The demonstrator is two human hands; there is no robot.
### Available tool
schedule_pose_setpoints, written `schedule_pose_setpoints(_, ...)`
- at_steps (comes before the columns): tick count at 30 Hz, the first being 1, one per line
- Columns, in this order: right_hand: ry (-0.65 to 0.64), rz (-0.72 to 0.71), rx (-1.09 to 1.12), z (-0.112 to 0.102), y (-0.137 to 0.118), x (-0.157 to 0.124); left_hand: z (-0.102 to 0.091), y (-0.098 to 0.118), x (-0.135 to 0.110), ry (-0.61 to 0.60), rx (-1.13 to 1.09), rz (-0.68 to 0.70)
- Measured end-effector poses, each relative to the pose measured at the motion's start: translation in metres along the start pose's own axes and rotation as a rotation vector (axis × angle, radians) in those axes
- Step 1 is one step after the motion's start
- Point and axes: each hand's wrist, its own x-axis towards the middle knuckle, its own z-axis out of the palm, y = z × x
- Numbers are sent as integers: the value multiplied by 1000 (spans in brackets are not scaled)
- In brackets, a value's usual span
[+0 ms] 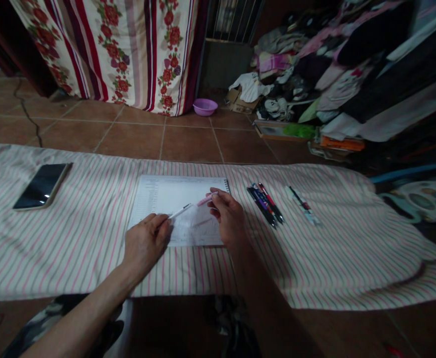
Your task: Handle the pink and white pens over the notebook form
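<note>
Your left hand point(146, 241) pinches a slim white rod point(179, 212), your right hand point(228, 216) a pink pen-like piece point(204, 200).
Thumb and fingers of your left hand close on the rod's near end at the left side of a white notebook point(188, 190); the rod slants to the far right, with a dark stretch near its tip. Your right fingertips grip the pink piece over the notebook's right half, almost in line with the rod; whether the two touch is unclear. The notebook, rings along its right edge, lies on a striped cloth point(91, 248) covering the table. Just right of your right hand lies a bunch of pens point(265, 204), and beyond them a pale pen point(303, 204). Well apart on the left lies a phone point(42, 186).
</note>
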Motion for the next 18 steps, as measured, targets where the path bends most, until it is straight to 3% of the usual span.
schedule_pose_setpoints(10,59,-400,-447,-3,7,3,-2,-2,1,-5,81,-34)
schedule_pose_setpoints(14,13,-495,-616,-3,7,1,-2,-1,2,-20,92,-54)
schedule_pose_setpoints(18,0,-538,-642,-1,7,-1,-1,-1,3,-12,82,-53)
